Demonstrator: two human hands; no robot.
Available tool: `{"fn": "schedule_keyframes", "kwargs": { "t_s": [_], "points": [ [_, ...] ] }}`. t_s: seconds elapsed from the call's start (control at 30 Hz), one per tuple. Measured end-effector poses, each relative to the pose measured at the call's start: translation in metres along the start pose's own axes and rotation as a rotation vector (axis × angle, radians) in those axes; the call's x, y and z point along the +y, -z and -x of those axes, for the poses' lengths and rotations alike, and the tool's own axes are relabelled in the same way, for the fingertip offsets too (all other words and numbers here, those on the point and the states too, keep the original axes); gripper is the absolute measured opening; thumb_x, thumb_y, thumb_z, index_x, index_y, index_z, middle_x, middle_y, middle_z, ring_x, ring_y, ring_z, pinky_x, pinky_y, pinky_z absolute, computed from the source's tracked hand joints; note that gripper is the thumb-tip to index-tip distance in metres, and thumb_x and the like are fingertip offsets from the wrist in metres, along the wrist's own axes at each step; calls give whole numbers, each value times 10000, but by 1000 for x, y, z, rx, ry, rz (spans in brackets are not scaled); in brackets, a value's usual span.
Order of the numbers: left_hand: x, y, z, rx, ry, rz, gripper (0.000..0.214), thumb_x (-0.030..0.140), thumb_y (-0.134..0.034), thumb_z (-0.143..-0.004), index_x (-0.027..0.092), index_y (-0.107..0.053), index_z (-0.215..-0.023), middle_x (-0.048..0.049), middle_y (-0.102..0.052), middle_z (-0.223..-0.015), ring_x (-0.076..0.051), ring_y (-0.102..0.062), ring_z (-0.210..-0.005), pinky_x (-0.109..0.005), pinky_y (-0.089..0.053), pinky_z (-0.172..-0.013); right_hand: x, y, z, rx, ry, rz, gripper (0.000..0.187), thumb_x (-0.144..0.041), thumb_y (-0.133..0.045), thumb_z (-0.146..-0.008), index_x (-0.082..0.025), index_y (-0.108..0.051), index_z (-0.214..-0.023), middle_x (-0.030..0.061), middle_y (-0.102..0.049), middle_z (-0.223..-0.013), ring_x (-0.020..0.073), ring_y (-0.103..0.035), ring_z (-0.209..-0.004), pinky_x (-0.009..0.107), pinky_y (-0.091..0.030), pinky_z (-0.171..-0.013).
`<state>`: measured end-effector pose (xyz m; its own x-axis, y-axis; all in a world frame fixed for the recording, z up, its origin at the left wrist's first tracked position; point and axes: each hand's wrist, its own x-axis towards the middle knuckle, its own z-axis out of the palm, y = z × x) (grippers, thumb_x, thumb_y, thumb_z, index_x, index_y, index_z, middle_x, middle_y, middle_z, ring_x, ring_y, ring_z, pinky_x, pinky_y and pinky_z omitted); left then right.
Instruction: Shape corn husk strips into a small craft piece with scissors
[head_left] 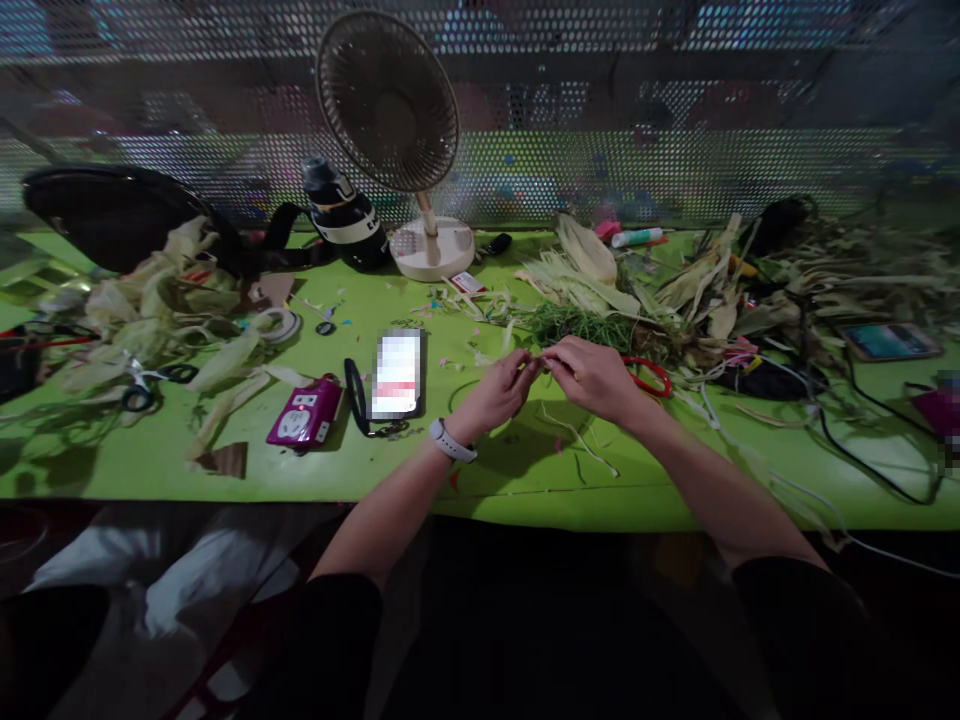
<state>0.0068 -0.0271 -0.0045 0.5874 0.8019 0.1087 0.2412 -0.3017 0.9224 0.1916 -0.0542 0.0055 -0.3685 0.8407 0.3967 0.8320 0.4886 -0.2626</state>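
Note:
My left hand [501,394], with a pale band on its wrist, is closed, its fingertips pinched together. Close beside it, my right hand [589,376] pinches too, and the fingertips nearly meet above the green table. Something small and thin shows between them, too small to name. Below the right hand, a thin white string [581,440] trails over the tabletop. Just behind lie green grass-like strands [577,328] and dry corn husks [589,262]. The red handle of a tool [654,378] shows beside my right wrist.
Left of my hands are a phone [397,372], a purple power adapter [304,415], scissors [154,382], a tape roll [279,325] and a husk pile [161,300]. A fan [431,250] and bottle [349,225] stand behind. Cables [832,435] run along the right. Another person's legs [187,570] show lower left.

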Motion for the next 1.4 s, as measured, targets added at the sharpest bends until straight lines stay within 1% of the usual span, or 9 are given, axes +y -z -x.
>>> {"fn": "schedule_keyframes", "kwargs": {
  "t_s": [0.23,0.47,0.63,0.87,0.97,1.13,1.2,1.3,1.4],
  "points": [
    [1,0,0,9,-55,-30,348,519,-382,-972,216,-412,-803,59,-400,-566,-99,-384,-508,-245,-314,-529,0,0,0,42,-11,-17,239,-277,-453,-968,-181,-669,-1000,89,-709,-909,188,-625,-788,286,-386,-617],
    [-5,1,-2,45,-112,-81,330,481,-397,-975,204,-433,-798,33,-445,-647,-103,-392,-569,-244,-318,-558,-2,3,0,50,10,10,253,-282,-448,-970,-177,-676,-1001,92,-708,-900,182,-623,-775,278,-364,-588],
    [-4,2,-2,30,-136,-76,338,486,-394,-976,203,-444,-799,29,-437,-646,-109,-385,-575,-253,-310,-569,-1,3,0,55,4,-26,226,-261,-479,-954,-166,-681,-993,89,-707,-882,183,-634,-776,273,-395,-611],
    [-6,3,-3,52,-132,-96,374,518,-402,-965,202,-425,-766,34,-434,-625,-102,-390,-561,-250,-303,-559,-5,3,0,98,66,88,249,-267,-450,-972,-166,-677,-962,91,-706,-866,175,-622,-748,278,-378,-583],
    [-7,2,-3,44,-102,-63,360,517,-411,-960,197,-452,-799,40,-437,-619,-96,-403,-544,-236,-320,-542,-6,2,0,128,107,135,253,-247,-437,-973,-159,-671,-939,89,-701,-845,164,-606,-721,280,-381,-584],
    [-7,-2,-3,-22,-36,123,345,526,-398,-955,198,-456,-864,14,-539,-719,-98,-514,-585,-220,-411,-551,-6,2,0,209,213,217,247,-221,-452,-964,-142,-671,-883,71,-681,-773,155,-582,-677,274,-394,-577],
    [-6,-3,-3,17,-59,77,320,481,-397,-965,200,-438,-818,25,-512,-683,-89,-471,-560,-214,-383,-537,-6,2,-1,240,240,241,234,-208,-466,-957,-136,-675,-880,63,-680,-762,152,-585,-671,270,-403,-574],
    [-2,-3,-2,121,-121,-78,280,375,-438,-958,198,-410,-742,49,-415,-610,-85,-375,-546,-222,-319,-536,-6,0,-1,265,246,242,214,-197,-484,-948,-128,-679,-897,60,-686,-768,150,-593,-667,268,-418,-574],
    [1,-3,0,164,-131,-129,260,324,-445,-948,197,-402,-725,58,-365,-590,-87,-331,-539,-235,-278,-534,-7,-2,0,274,231,233,219,-199,-477,-948,-133,-682,-908,70,-698,-788,155,-605,-683,272,-435,-587]
  ]
}}
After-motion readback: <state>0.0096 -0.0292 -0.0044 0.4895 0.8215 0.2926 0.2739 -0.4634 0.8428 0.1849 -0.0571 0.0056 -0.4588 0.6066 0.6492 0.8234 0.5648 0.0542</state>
